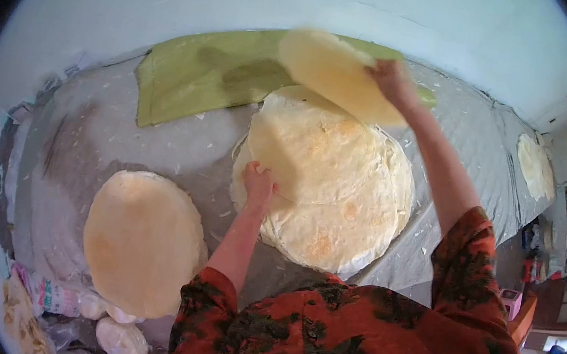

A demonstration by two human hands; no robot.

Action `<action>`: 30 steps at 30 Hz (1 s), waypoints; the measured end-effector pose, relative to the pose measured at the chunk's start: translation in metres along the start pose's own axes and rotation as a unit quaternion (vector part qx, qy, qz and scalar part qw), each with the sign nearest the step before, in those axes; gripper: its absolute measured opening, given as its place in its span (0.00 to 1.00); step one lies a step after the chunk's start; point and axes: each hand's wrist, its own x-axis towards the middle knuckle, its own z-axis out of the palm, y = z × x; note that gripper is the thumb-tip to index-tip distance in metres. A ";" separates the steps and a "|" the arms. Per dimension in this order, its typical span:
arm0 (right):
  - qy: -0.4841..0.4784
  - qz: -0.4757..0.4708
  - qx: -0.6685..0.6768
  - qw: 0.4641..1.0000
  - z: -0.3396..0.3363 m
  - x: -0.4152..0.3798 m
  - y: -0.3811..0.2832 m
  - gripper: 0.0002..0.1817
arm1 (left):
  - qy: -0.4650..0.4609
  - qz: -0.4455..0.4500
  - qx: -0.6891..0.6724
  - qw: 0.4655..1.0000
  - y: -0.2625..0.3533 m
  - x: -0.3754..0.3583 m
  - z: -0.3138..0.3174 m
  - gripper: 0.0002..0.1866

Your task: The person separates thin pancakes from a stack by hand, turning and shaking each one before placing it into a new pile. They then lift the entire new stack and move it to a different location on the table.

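A large stack of thin round flatbreads (329,175) lies on the grey cloth in the middle. My right hand (391,81) is closed on the edge of a thin flatbread sheet (330,70), raised above the far side of the stack and slightly blurred. My left hand (260,183) is at the left edge of the stack, fingers curled by the top sheet; whether it grips anything is too small to tell. A second stack of smooth pale rounds (143,245) sits at the lower left.
A green cloth (196,83) lies along the wall behind the big stack. Bagged round breads (121,342) are at the lower left. Another flatbread (536,167) is at the far right. The grey cloth (161,149) carries scattered flakes.
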 end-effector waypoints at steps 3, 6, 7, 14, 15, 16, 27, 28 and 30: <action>0.027 -0.057 -0.022 0.998 -0.020 -0.013 -0.018 0.11 | 0.081 0.030 0.021 0.996 -0.018 0.026 0.006 0.20; 0.031 -0.122 -0.070 0.990 0.040 -0.061 -0.012 0.14 | 0.135 0.074 0.143 0.978 -0.040 0.058 0.006 0.22; 0.043 -0.135 -0.043 0.989 0.074 -0.082 -0.006 0.16 | 0.140 0.075 0.140 0.977 -0.037 0.061 0.003 0.22; -0.140 0.026 0.061 0.988 0.176 -0.165 -0.008 0.12 | -0.158 -0.117 -0.103 0.975 0.014 0.021 -0.003 0.19; -0.141 0.029 0.063 0.988 0.180 -0.168 -0.010 0.12 | -0.177 -0.164 -0.228 0.943 0.012 0.018 -0.003 0.19; -0.063 -0.038 0.109 0.991 0.186 -0.174 -0.012 0.12 | -0.179 -0.169 -0.224 0.943 0.007 0.020 -0.003 0.19; -0.022 0.005 -0.108 0.994 0.006 0.006 0.051 0.13 | -0.195 -0.158 -0.161 0.954 0.010 -0.031 -0.005 0.19; -0.007 -0.044 -0.097 0.994 -0.035 0.002 0.028 0.12 | -0.175 -0.083 -0.116 0.974 0.009 -0.039 -0.006 0.20; 0.006 -0.094 -0.087 0.992 -0.079 -0.025 -0.006 0.12 | -0.102 0.015 -0.064 0.993 0.005 -0.056 -0.005 0.19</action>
